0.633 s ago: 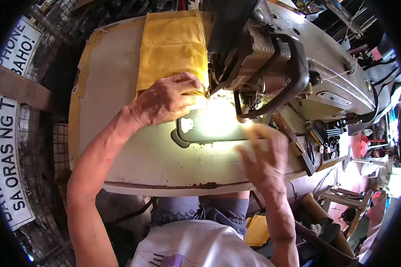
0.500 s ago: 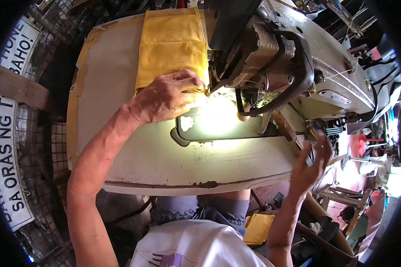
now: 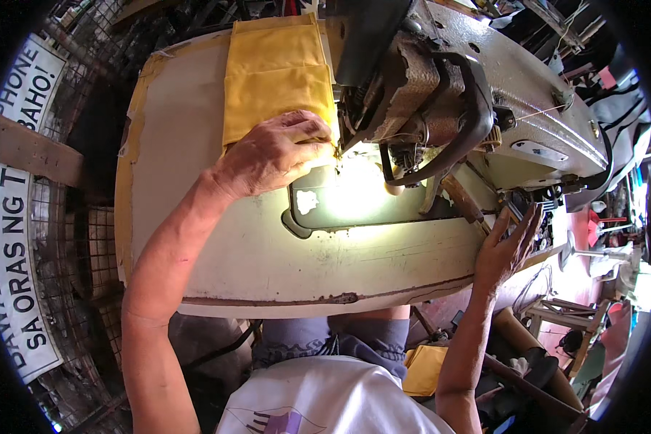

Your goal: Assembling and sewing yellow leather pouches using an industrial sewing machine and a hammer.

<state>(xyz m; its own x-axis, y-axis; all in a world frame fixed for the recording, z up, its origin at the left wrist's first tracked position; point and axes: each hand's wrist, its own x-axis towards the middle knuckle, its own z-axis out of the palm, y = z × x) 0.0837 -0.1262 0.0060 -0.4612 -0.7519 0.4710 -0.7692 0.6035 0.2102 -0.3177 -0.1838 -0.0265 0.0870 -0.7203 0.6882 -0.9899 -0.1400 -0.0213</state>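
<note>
A folded piece of yellow fabric (image 3: 275, 90) lies on the table left of the sewing machine (image 3: 513, 79), its near right corner close to the lit needle area. My left hand (image 3: 282, 153) rests over the near edge of this fabric, fingers bent and pinching the corner beside the needle. Its fingertips are partly hidden. At the table's right edge my right hand (image 3: 510, 249) has its fingers stretched and apart, with nothing seen in it. Dark small items lie just beyond those fingers; whether they touch, I cannot tell.
A wooden-handled tool (image 3: 461, 199) lies by the machine's base. The pale tabletop (image 3: 231, 260) has a worn front edge. More yellow fabric (image 3: 424, 370) sits below, right of my lap. A wire mesh wall with white signs (image 3: 22, 267) stands on the left.
My right hand has come down slightly at the table's right edge, and its fingers have straightened. My left hand and the yellow fabric stay nearly in place. The view has shifted a little.
</note>
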